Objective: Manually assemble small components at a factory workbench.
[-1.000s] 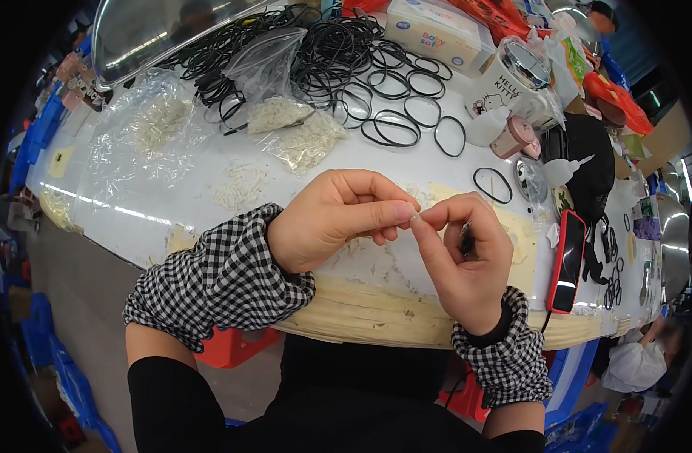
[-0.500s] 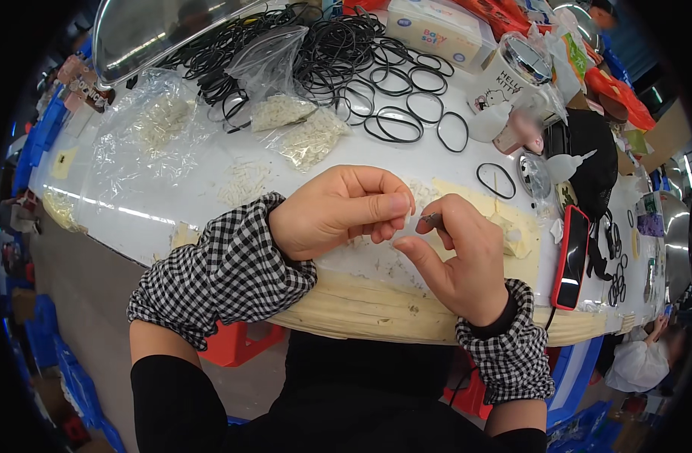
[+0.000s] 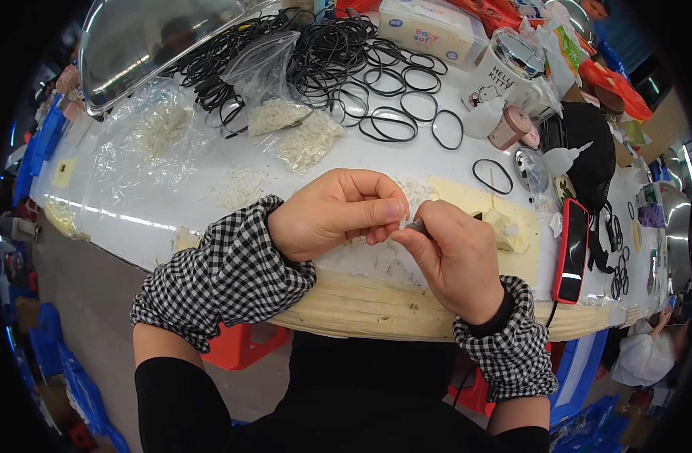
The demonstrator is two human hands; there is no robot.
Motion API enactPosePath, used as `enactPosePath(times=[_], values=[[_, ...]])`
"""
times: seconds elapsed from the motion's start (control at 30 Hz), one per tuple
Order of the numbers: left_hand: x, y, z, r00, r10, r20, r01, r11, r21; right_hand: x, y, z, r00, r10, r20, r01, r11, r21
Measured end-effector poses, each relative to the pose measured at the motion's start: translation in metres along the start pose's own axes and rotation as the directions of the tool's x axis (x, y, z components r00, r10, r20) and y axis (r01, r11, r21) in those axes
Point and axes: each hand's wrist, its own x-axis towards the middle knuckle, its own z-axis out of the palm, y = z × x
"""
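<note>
Right hand point(image 3: 410, 226) moved closer, grip pinching one grey tool point(image 3: 417, 225); left hand point(image 3: 338, 215) pinching one white piece point(image 3: 403, 224).

At the far side of the surface point(image 3: 414, 160), on the front of a pale rectangular box point(image 3: 429, 38), two short lines of rounded red lettering beside small blue marks. To its right and nearer, on a white cup point(image 3: 498, 80), two slanting lines of black capitals above a cartoon figure. Farther right, green print on a crumpled plastic bag point(image 3: 571, 49).
</note>
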Motion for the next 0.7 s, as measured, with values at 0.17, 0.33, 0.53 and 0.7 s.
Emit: enactPosePath(times=[0.17, 0.33, 0.53, 0.7], values=[[-0.0013, 0.0016, 0.0004, 1.0, 0.003, 0.021, -0.003, 1.0, 0.019, 0.0011, -0.0019, 0.002, 0.998, 0.012, -0.062, -0.01, 0.999, 0.036], [-0.0011, 0.0006, 0.0005, 1.0, 0.003, 0.014, -0.004, 1.0, 0.031, 0.0, -0.0018, -0.0004, 1.0, -0.003, -0.028, 0.004, 1.0, 0.007], [-0.0008, -0.0003, -0.0009, 0.999, 0.014, 0.03, -0.014, 1.0, 0.003, -0.0006, -0.0015, 0.0018, 0.999, -0.001, -0.034, 0.002, 1.0, 0.026], [0.0, -0.0018, -0.0051, 0.997, 0.024, 0.067, -0.022, 0.999, -0.036, -0.0011, -0.0027, -0.0007, 1.0, 0.005, 0.007, -0.005, 1.0, 0.001]])
